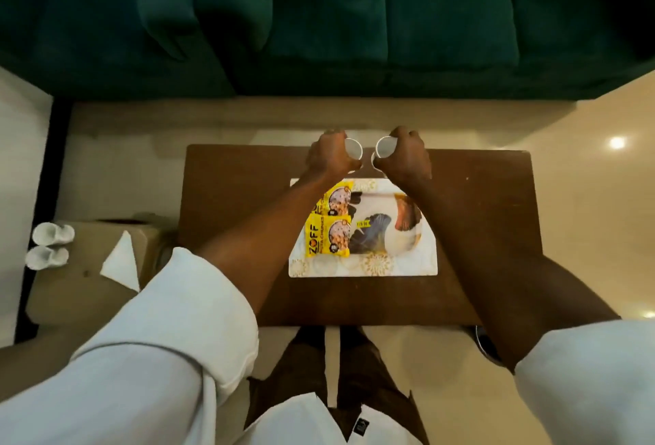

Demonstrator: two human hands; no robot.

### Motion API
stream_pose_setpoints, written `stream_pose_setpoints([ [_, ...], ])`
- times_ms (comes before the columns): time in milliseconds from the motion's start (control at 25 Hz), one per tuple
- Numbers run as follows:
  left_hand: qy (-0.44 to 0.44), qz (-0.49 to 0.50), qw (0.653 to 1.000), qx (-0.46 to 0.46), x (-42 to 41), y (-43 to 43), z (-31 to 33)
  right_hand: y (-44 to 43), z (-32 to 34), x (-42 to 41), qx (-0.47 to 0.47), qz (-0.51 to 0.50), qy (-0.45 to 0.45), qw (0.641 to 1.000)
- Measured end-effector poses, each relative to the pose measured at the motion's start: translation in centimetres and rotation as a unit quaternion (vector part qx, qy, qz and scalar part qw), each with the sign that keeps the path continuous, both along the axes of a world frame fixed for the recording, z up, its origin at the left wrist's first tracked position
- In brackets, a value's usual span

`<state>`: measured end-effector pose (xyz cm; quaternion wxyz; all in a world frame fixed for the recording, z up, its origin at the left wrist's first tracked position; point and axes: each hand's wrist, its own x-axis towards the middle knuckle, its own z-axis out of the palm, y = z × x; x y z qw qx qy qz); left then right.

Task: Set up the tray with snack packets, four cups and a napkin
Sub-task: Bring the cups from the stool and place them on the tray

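– He has a cup in each fist, look. The left hand (328,157) grips the left cup (353,152) and the right hand (404,157) grips the right cup (384,147). Both are just past the far edge of the tray (407,267), over the back of the table (489,214).

– Are they set down?

– Can't tell from here, the fingers hide the bottoms. The rims nearly meet, and that's my worry. If both come down together they could knock, and a light cup tips easily, I'd think.

– And the tray?

– Two packets (331,232) lie along its left side, one behind the other. His left forearm crosses right above them. A low sweep could drag one off, or shove it into the space meant for cups.

– Where's the rest?

– Two spare cups (53,233) are on the box (71,295) off to his left, with the napkin (122,263) near them. They seem to lie on their sides, though it's blurred. If so they can roll, and a careless grab might send one to the floor.

– Is there room enough on the tray?

– The right half holds nothing, so I'd guess yes. But four cups crowded near the rim could topple if this small table gets a nudge.
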<state>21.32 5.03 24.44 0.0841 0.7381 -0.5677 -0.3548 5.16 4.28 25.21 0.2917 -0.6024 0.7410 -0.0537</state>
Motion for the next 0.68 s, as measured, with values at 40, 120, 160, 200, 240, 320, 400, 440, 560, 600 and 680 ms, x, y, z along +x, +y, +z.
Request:
stream_pose_setpoints([
  [40,0.005,-0.008,1.0,0.005,-0.9,0.7,-2.2,0.9,-2.3,-0.6,0.012,0.005,0.001,1.0],
  [120,0.006,-0.017,1.0,0.021,-2.5,2.0,-6.5,2.4,-6.8,-2.1,0.038,0.015,0.001,0.999],
  [160,0.002,-0.017,0.999,0.03,-3.2,2.4,-8.6,2.9,-8.9,-2.8,0.048,0.017,0.0,0.999],
  [200,-0.001,-0.017,0.999,0.037,-3.7,2.9,-10.5,3.4,-10.7,-3.5,0.053,0.017,0.0,0.998],
  [240,-0.001,-0.017,0.999,0.039,-4.0,3.4,-12.3,3.8,-12.3,-3.9,0.056,0.019,0.001,0.998],
  [320,-0.004,-0.027,0.999,0.034,-4.8,4.2,-16.1,4.5,-15.7,-4.8,0.059,0.022,0.014,0.998],
  [400,-0.018,-0.046,0.998,0.033,-5.5,5.1,-19.1,5.1,-18.5,-5.3,0.058,0.033,0.041,0.997],
  [440,-0.024,-0.053,0.998,0.031,-5.8,5.4,-20.1,5.4,-19.5,-5.5,0.056,0.039,0.048,0.996],
  [560,-0.041,-0.057,0.997,0.018,-6.4,5.8,-21.7,5.8,-21.5,-5.4,0.052,0.051,0.035,0.997],
  [600,-0.045,-0.062,0.997,0.013,-6.5,5.9,-22.0,6.0,-21.8,-5.3,0.05,0.053,0.026,0.997],
  [680,-0.045,-0.067,0.997,0.011,-6.8,6.1,-22.4,6.1,-22.4,-5.2,0.047,0.055,0.016,0.997],
])
